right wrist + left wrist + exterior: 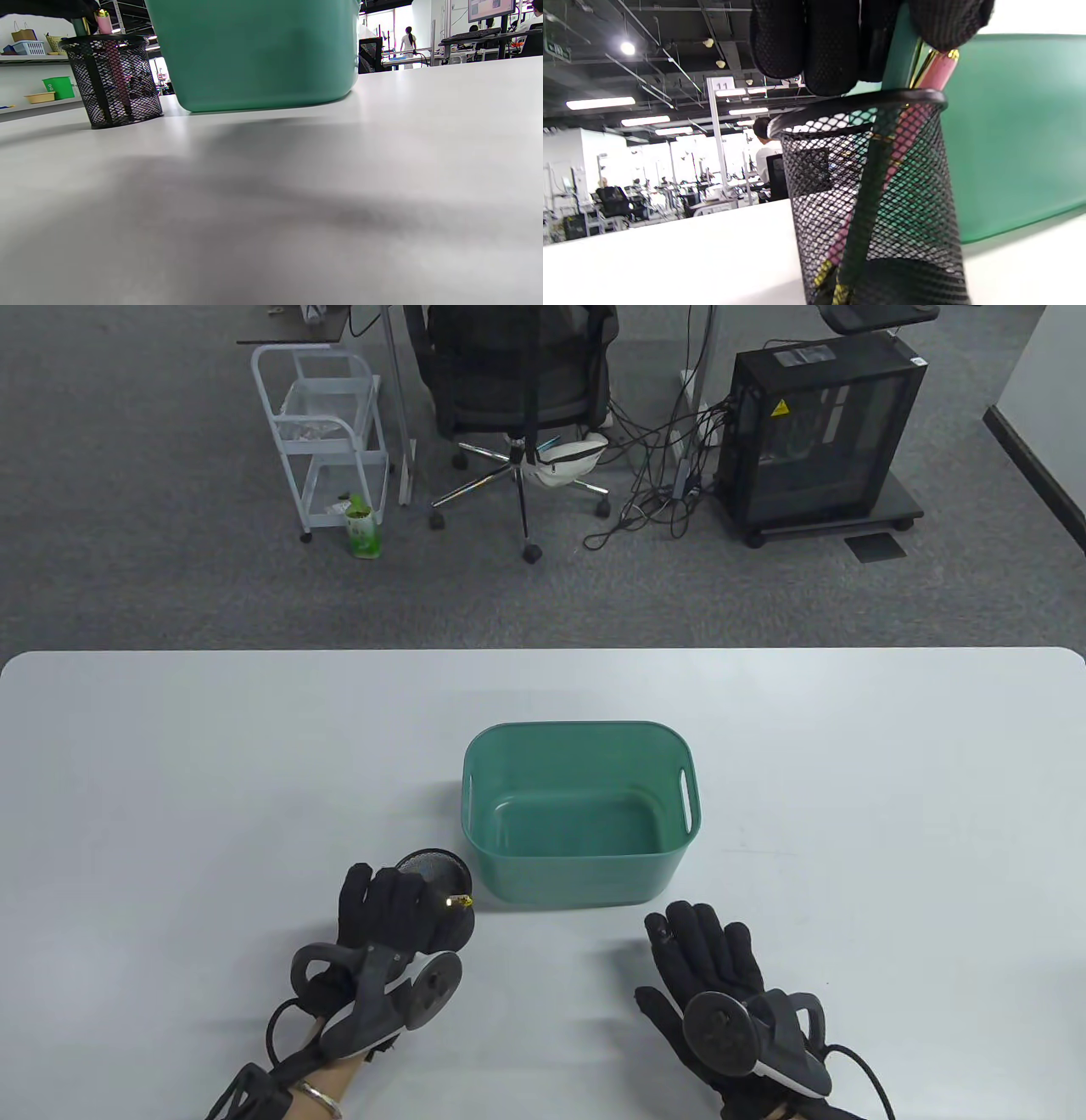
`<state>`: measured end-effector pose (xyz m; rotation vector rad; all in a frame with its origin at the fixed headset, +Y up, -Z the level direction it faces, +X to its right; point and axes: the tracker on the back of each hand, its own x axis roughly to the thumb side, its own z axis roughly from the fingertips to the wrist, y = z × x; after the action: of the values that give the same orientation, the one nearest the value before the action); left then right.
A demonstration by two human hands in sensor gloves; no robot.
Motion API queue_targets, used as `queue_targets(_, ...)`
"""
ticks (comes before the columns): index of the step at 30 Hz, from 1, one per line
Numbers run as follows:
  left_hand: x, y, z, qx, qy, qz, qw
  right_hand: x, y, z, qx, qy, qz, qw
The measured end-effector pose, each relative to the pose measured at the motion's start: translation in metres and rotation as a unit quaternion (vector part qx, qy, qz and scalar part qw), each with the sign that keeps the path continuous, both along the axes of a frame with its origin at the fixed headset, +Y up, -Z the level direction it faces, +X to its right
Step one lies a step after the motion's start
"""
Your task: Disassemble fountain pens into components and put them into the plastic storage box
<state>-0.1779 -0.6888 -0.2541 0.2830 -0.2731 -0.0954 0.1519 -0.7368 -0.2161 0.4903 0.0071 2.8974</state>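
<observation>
While poised over the mesh holder point(434, 872), left hand point(386, 912) pinching pink pen point(935, 72), upright, box point(581, 814) at two o'clock; right hand point(708, 963) flat, relaxed.

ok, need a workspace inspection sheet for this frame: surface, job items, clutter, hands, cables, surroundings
Surface: white table, bare where visible.
Job's things: green plastic storage box, nothing seen inside; black mesh pen holder beside its left wall, holding a pink pen and a dark green pen, both assembled.
Clutter: nothing seen on the table.
Grippers: left hand over the holder, fingers at the pen tops, grip unclear; right hand flat on the table, holding nothing.
Cables: glove leads at both wrists; floor cables.
Surroundings: office chair, white cart, PC tower.
</observation>
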Motion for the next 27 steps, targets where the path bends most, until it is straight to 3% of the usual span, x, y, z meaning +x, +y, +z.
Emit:
queue_targets(8,-0.017,0.022,0.001,0.013,0.023,0.063,0.998,-0.001,0.000,0.000,-0.002,0.001,0.000,1.000)
queue_targets(17,-0.029,0.055,0.007,0.070,0.041,0.119,0.990,-0.001,-0.001,0.000,-0.002,0.002,0.000,1.000)
queue_targets(27,-0.015,0.080,0.007,0.121,0.009,0.185,0.975,-0.001,-0.001,0.000,0.000,0.000,0.000,1.000)
